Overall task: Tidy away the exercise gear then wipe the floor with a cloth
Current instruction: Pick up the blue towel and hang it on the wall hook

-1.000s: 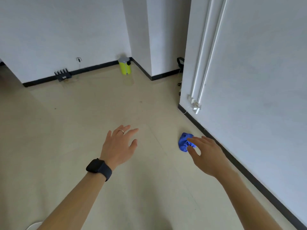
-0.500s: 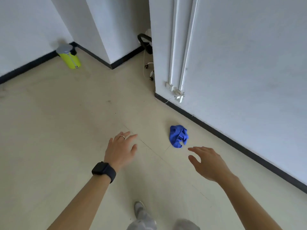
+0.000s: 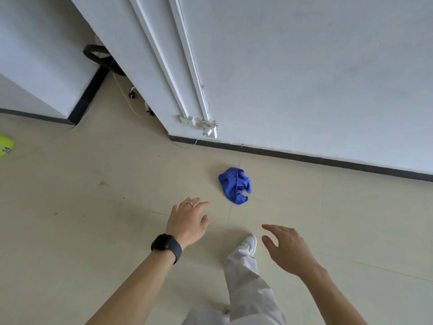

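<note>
The blue cloth (image 3: 235,185) lies crumpled on the floor (image 3: 93,231) near the skirting (image 3: 304,157), ahead of both hands and roughly between them, its longer side pointing from the wall toward the person. The left hand (image 3: 187,221) looks nearer than the right hand (image 3: 289,250); both are open, fingers relaxed, holding nothing. A yellow container (image 3: 4,145) at the left edge hides its content.

The pale floor (image 3: 93,242) is carrying a few things. A blue cloth (image 3: 235,185) is lying in a crumpled heap near the black strip (image 3: 304,157) under the wall (image 3: 304,78). A yellow thing (image 3: 5,145) is peeking in at the left edge. A white cord (image 3: 131,106) is trailing by the corner. A white shoe (image 3: 249,243) is standing near the cloth.
</note>
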Demonstrator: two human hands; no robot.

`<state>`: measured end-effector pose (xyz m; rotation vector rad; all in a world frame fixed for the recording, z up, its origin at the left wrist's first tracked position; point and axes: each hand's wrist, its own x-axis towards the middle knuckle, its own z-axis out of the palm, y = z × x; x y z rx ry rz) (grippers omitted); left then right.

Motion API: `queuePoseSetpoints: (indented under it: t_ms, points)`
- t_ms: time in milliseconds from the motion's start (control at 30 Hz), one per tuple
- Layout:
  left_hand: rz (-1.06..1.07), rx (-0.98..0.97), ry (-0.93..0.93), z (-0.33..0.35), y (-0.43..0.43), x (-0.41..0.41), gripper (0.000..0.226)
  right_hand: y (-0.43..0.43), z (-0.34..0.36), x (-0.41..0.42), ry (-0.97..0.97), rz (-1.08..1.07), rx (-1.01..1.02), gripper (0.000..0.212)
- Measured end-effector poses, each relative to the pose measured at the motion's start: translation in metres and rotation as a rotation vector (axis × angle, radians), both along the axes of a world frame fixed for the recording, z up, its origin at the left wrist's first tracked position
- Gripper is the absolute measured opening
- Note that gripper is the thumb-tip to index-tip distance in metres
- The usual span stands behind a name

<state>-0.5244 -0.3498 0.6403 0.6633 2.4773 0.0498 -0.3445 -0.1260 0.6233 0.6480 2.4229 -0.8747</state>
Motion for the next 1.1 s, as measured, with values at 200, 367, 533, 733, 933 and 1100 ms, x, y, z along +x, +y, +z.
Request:
queuePoseSetpoints:
  t_ms: [200,367,533,733,933,1100]
  points:
    - [-0.07,-0.088,-0.148,-0.072,0.011,-0.06,0.049,-0.013,-0.078,-0.082,-0.173,-0.075,-0.147,0.046]
    - [-0.131,-0.159,-0.213,-0.169,0.019,-0.12,0.05,-0.027,-0.164,-0.142,-0.282,-0.15,-0.222,0.048]
    - [-0.314,-0.265,-0.302,-0.297,0.025,-0.179,0.05,-0.033,-0.273,-0.193,-0.389,-0.283,-0.228,0.046]
    - [-0.645,-0.433,-0.277,-0.469,0.017,-0.244,0.05,-0.041,-0.443,-0.242,-0.486,-0.398,-0.284,0.046]
    - [-0.631,-0.379,-0.187,-0.609,0.011,-0.274,0.064,-0.046,-0.585,-0.282,-0.357,-0.718,-0.267,0.07]
    - [-0.512,-0.306,-0.176,-0.713,0.018,-0.269,0.076,-0.045,-0.683,-0.294,-0.197,-0.848,-0.232,0.092]
